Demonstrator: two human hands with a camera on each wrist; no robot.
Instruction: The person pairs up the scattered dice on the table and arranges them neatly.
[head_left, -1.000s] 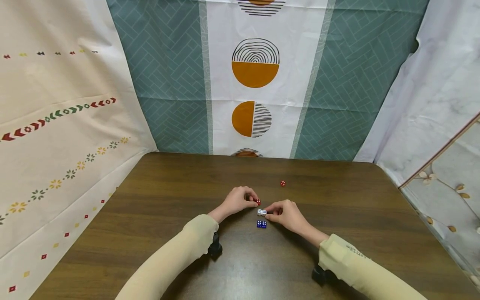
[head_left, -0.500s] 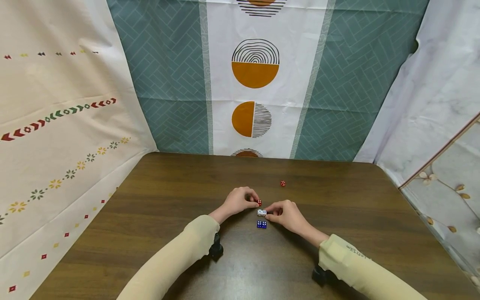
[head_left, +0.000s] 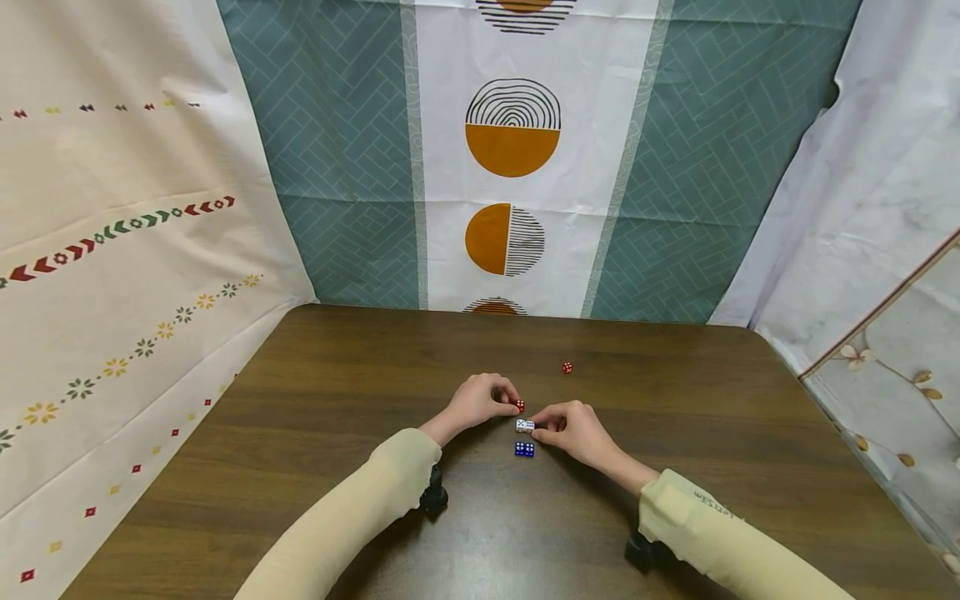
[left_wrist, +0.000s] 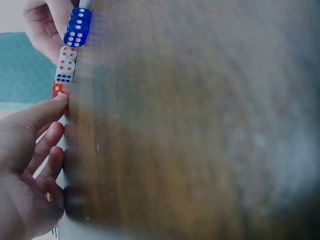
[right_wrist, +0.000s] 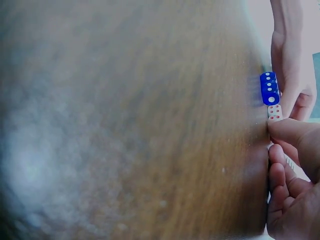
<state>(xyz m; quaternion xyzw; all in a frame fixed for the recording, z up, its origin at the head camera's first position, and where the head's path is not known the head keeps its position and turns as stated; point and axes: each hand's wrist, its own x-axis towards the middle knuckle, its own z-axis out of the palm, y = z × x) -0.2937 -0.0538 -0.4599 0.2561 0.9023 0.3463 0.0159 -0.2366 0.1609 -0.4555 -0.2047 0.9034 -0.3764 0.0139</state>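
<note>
My left hand (head_left: pixel 478 402) pinches a red die (head_left: pixel 521 406) between thumb and fingers, just behind a pair of white dice (head_left: pixel 525 426). From the right, my right hand (head_left: pixel 579 432) pinches the right one of the white dice, which stand side by side. Nearer to me, a pair of blue dice (head_left: pixel 524 449) sits together, touched by neither hand. In the left wrist view the red die (left_wrist: pixel 58 89) shows partly beyond the thumb. The right thumb covers part of a white die (right_wrist: pixel 274 112) in the right wrist view.
A second red die (head_left: pixel 567 367) lies farther back on the brown wooden table (head_left: pixel 360 350), to the right of the left hand. Patterned cloth hangs behind the table (head_left: pixel 345 167) and along both sides. Each forearm wears a black wrist device (head_left: pixel 432 496).
The left hand has moved the red die very slightly to the right, behind the white dice. The right hand and the other dice have hardly moved.
</note>
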